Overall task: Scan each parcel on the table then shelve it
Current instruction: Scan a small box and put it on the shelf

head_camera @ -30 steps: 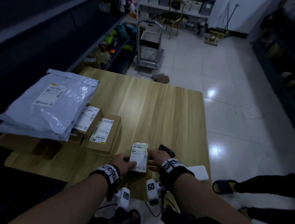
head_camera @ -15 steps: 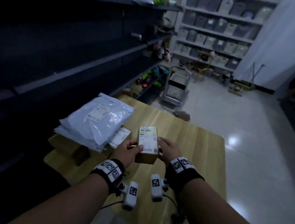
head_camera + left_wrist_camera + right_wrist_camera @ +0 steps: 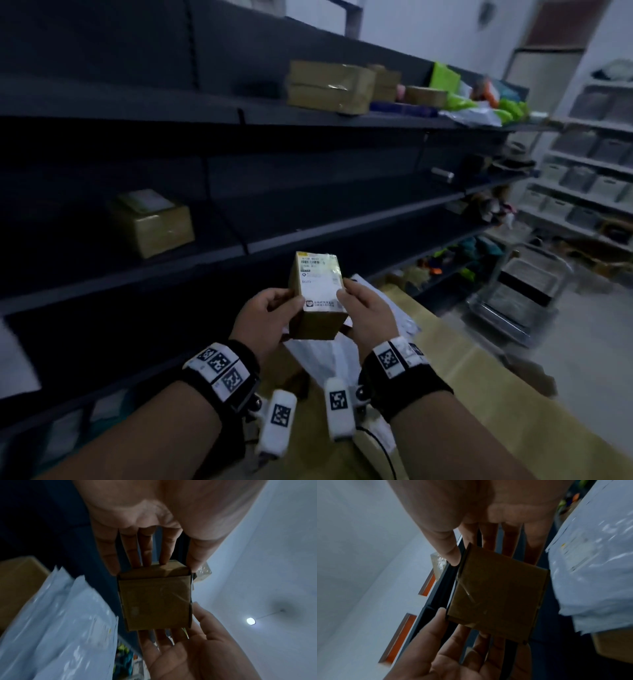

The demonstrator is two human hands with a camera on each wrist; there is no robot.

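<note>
I am holding a small cardboard box (image 3: 317, 298) up in front of me with both hands, above the near end of the worktop (image 3: 479, 387). My left hand (image 3: 265, 317) is gripping its left side, thumb over the label face and fingers (image 3: 145, 553) reaching under the back. My right hand (image 3: 366, 313) is doing the same on the right side, thumb on the label edge and fingers (image 3: 532, 547) behind. The box is standing on end, its long axis running up and away from me, with the white label (image 3: 317, 284) and its barcode facing me.

The dark shelves are lying ahead and to my left. The middle shelf (image 3: 239, 250) is sitting just above and beyond the box, with another brown box (image 3: 152, 222) already on it, well to the left. I judge the left hand is the nearer one to that shelf, so the coming move is a push forward, up and leftward, top end leading. Grey mail bags (image 3: 56, 622) are lying on the worktop below my hands. I cannot see a scanner in these views.
</note>
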